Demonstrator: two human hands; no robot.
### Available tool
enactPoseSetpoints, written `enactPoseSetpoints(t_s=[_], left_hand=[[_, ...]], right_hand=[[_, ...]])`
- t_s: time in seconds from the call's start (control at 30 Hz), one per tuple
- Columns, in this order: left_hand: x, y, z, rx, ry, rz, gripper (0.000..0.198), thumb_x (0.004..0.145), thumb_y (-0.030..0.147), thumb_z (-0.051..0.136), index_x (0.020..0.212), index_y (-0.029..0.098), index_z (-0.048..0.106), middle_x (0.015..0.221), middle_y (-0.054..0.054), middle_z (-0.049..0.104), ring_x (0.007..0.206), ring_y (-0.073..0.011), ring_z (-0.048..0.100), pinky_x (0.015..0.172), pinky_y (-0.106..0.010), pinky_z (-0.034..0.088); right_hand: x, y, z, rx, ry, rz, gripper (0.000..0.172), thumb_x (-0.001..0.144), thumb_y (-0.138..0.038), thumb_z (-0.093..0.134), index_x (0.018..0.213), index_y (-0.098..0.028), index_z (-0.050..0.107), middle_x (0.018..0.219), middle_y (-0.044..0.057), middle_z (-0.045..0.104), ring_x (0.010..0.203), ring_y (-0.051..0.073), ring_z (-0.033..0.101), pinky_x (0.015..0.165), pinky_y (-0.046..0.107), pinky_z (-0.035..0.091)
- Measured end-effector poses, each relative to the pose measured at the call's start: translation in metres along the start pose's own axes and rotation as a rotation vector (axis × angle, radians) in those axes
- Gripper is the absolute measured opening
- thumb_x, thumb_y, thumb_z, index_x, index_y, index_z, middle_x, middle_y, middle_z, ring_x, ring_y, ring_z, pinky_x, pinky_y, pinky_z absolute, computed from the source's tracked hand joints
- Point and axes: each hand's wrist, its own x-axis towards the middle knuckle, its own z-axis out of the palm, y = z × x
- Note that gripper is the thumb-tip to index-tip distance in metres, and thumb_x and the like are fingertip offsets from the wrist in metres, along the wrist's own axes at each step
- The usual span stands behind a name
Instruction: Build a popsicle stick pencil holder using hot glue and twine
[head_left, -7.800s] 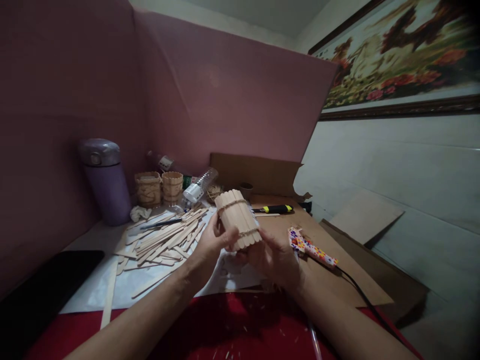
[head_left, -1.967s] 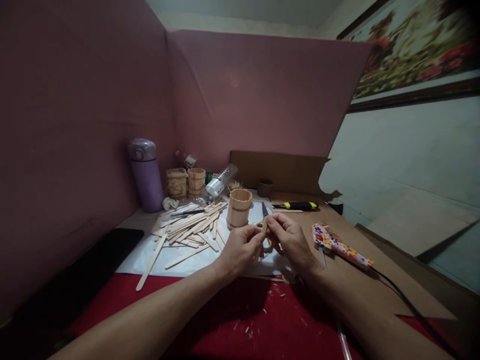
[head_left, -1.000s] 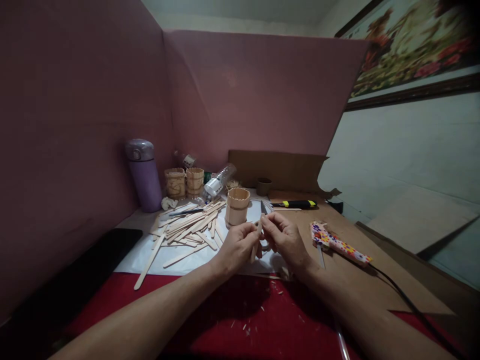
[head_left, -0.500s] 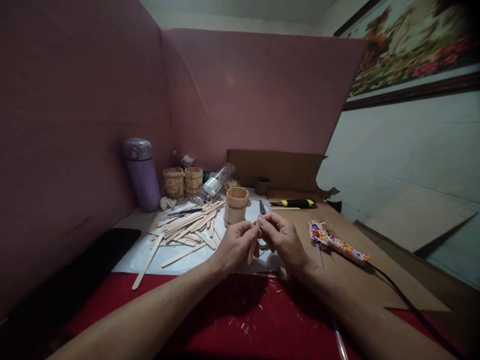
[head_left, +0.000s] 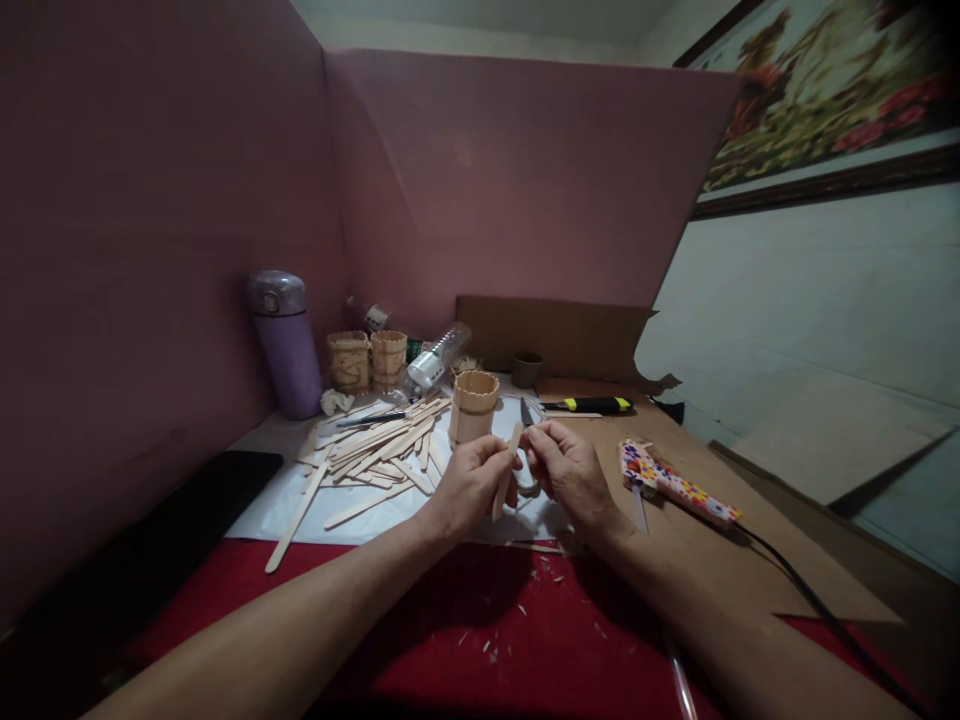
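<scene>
My left hand (head_left: 474, 482) pinches a wooden craft stick (head_left: 507, 470), which stands at a slant between thumb and fingers. Close beside it, my right hand (head_left: 567, 466) has thumb and fingertips pressed together; whatever is between them is hidden or too small to name. The scissors (head_left: 526, 411) lie just behind the hands, their blade pointing away and partly covered by my right fingers. Beyond my left hand stands a small cup made of craft sticks (head_left: 472, 410), with a twine-like band around it.
Loose craft sticks (head_left: 382, 450) lie heaped on white paper (head_left: 300, 528) at left. Behind them are two stick cups (head_left: 349, 362), a clear plastic bottle (head_left: 439, 358) and a purple flask (head_left: 286, 345). At right, a flower-patterned glue gun (head_left: 679, 487) and a yellow-black cutter (head_left: 592, 405) rest on cardboard.
My right fingertips have drawn slightly away from the top of the craft stick, so more of it shows. My left hand keeps its pinch.
</scene>
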Motion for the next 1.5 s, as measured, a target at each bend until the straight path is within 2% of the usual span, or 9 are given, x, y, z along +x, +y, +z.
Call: enactPoseSetpoints(t_s=[0.27, 0.4, 0.5, 0.63, 0.87, 1.1, 1.5], left_hand=[[0.0014, -0.0011, -0.0017, 0.0, 0.031, 0.007, 0.03, 0.077, 0.046, 0.058, 0.071, 0.017, 0.054, 0.048, 0.0, 0.058, 0.038, -0.0092, 0.043, 0.039, -0.021, 0.028], [0.0025, -0.0036, -0.0028, -0.003, 0.05, 0.011, 0.028, 0.077, 0.045, 0.058, 0.07, 0.017, 0.055, 0.047, 0.001, 0.056, 0.037, -0.0089, 0.042, 0.038, -0.02, 0.028], [0.0024, -0.0043, -0.0029, -0.001, 0.043, 0.018, 0.03, 0.077, 0.046, 0.059, 0.07, 0.017, 0.055, 0.048, 0.001, 0.056, 0.039, -0.0095, 0.045, 0.039, -0.021, 0.03], [0.0023, -0.004, -0.0027, 0.013, 0.031, 0.029, 0.031, 0.077, 0.047, 0.06, 0.071, 0.017, 0.055, 0.049, 0.0, 0.057, 0.041, -0.0104, 0.046, 0.041, -0.021, 0.032], [0.0034, -0.0044, -0.0023, 0.003, 0.058, 0.033, 0.032, 0.076, 0.047, 0.062, 0.07, 0.017, 0.056, 0.048, 0.001, 0.056, 0.04, -0.01, 0.046, 0.04, -0.021, 0.031], [0.0033, -0.0037, -0.0029, -0.022, 0.068, 0.027, 0.034, 0.074, 0.05, 0.064, 0.071, 0.017, 0.055, 0.047, 0.002, 0.056, 0.04, -0.0101, 0.047, 0.04, -0.021, 0.032], [0.0039, -0.0048, -0.0035, -0.003, 0.067, 0.062, 0.032, 0.076, 0.047, 0.061, 0.07, 0.017, 0.055, 0.05, 0.0, 0.057, 0.042, -0.0102, 0.048, 0.042, -0.022, 0.035]], right_hand=[[0.002, -0.0025, -0.0004, -0.062, 0.047, -0.039, 0.031, 0.07, -0.045, 0.073, 0.062, -0.018, 0.06, 0.049, -0.004, 0.049, 0.045, 0.009, 0.04, 0.041, 0.022, 0.028], [0.001, -0.0019, 0.0006, -0.043, 0.022, -0.017, 0.028, 0.071, -0.043, 0.072, 0.065, -0.019, 0.058, 0.051, -0.005, 0.052, 0.042, 0.008, 0.04, 0.038, 0.021, 0.028], [0.0005, -0.0016, 0.0018, -0.014, 0.0, 0.006, 0.025, 0.071, -0.04, 0.07, 0.068, -0.02, 0.057, 0.057, -0.003, 0.057, 0.041, 0.009, 0.044, 0.038, 0.022, 0.033], [0.0018, -0.0023, 0.0021, 0.024, 0.033, -0.037, 0.021, 0.069, -0.035, 0.072, 0.073, -0.019, 0.058, 0.059, -0.003, 0.059, 0.045, 0.009, 0.048, 0.042, 0.023, 0.038], [0.0031, -0.005, 0.0008, 0.058, 0.035, -0.046, 0.026, 0.067, -0.037, 0.076, 0.074, -0.018, 0.06, 0.06, -0.003, 0.059, 0.048, 0.01, 0.05, 0.045, 0.024, 0.04], [0.0022, -0.0093, -0.0003, 0.018, 0.053, -0.057, 0.023, 0.067, -0.036, 0.075, 0.073, -0.019, 0.061, 0.06, -0.003, 0.058, 0.05, 0.011, 0.051, 0.048, 0.025, 0.042], [-0.001, -0.0082, 0.0017, 0.039, -0.004, -0.065, 0.026, 0.068, -0.038, 0.076, 0.077, -0.017, 0.064, 0.062, -0.003, 0.059, 0.05, 0.01, 0.05, 0.046, 0.023, 0.041]])
